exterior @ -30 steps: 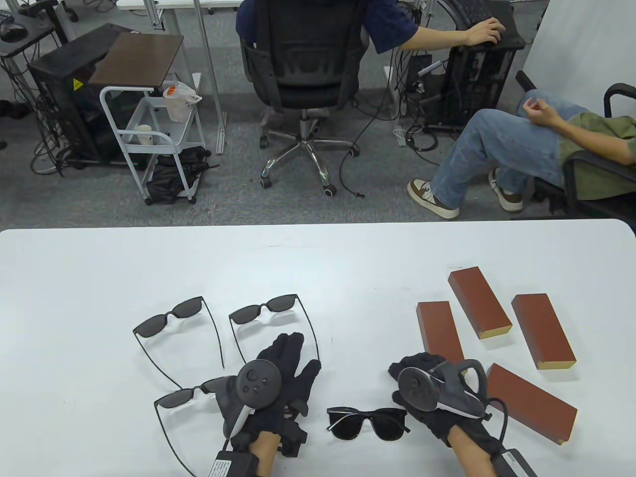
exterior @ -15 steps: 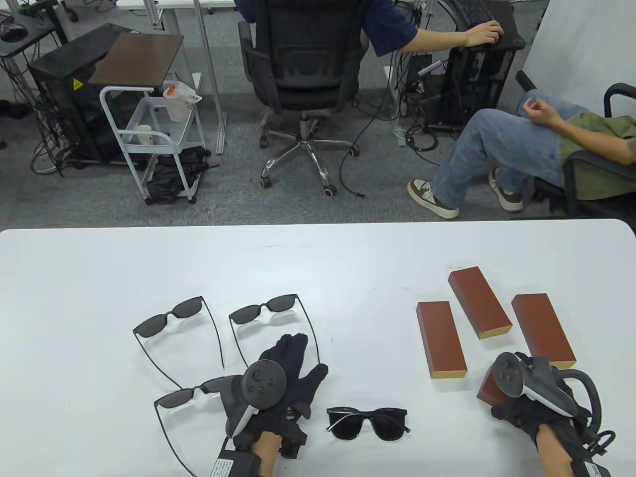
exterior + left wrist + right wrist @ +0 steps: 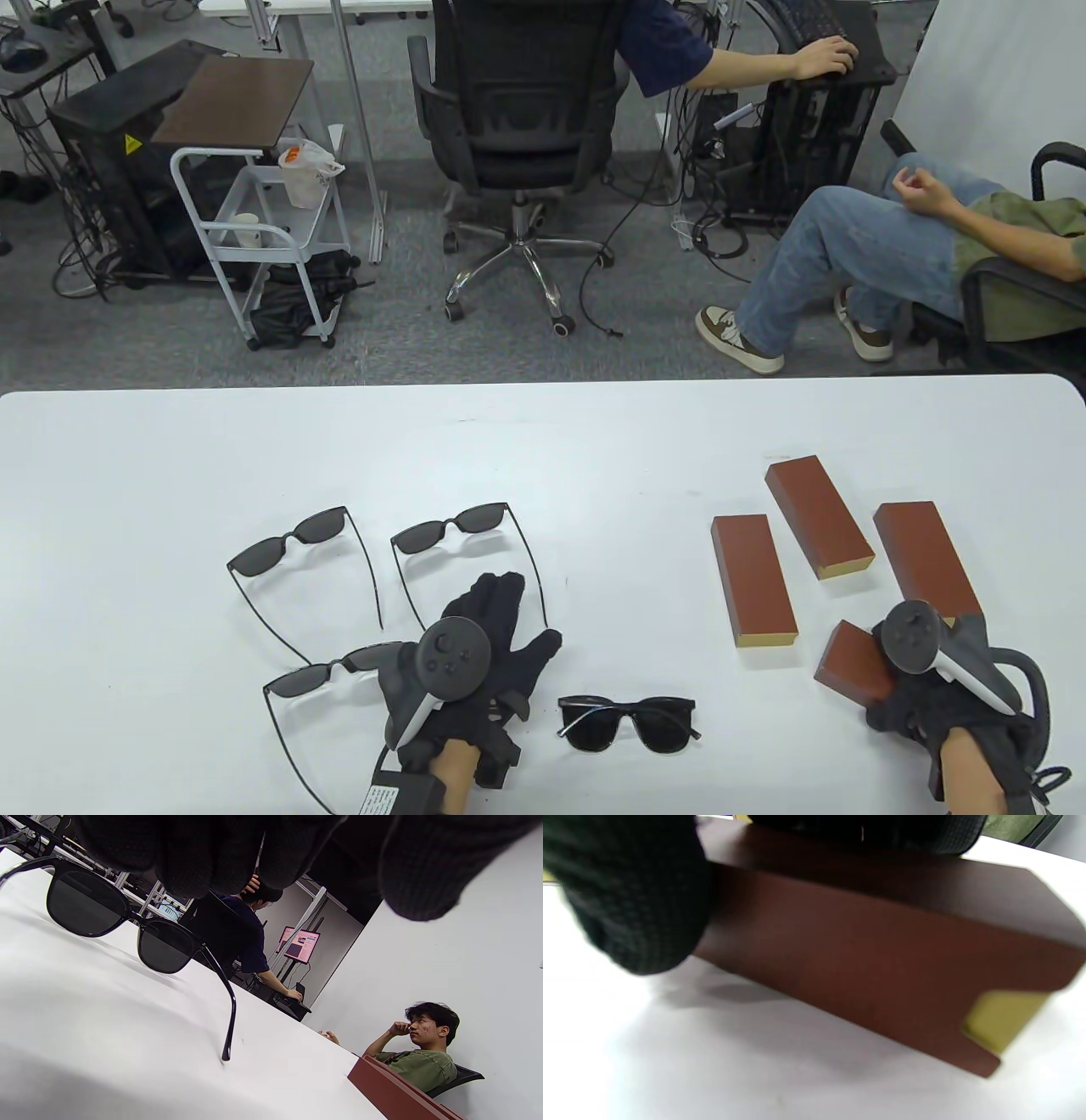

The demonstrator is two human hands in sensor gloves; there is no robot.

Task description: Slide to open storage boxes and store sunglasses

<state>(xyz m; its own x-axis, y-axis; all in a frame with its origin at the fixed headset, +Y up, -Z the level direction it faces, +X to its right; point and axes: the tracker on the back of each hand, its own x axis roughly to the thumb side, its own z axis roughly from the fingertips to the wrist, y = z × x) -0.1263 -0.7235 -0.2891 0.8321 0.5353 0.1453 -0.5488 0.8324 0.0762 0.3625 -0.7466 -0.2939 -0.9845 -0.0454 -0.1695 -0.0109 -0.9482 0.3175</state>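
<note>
Fingers of our right hand curl over the near brown box, gripping it on the white surface. Our left hand lies flat, fingers straight, with black sunglasses just to its right, apart.

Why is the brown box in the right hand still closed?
It is shut: the brown box shows its yellow drawer end flush with the sleeve, not slid out. The right hand grips it; why, the pictures cannot tell.
</note>
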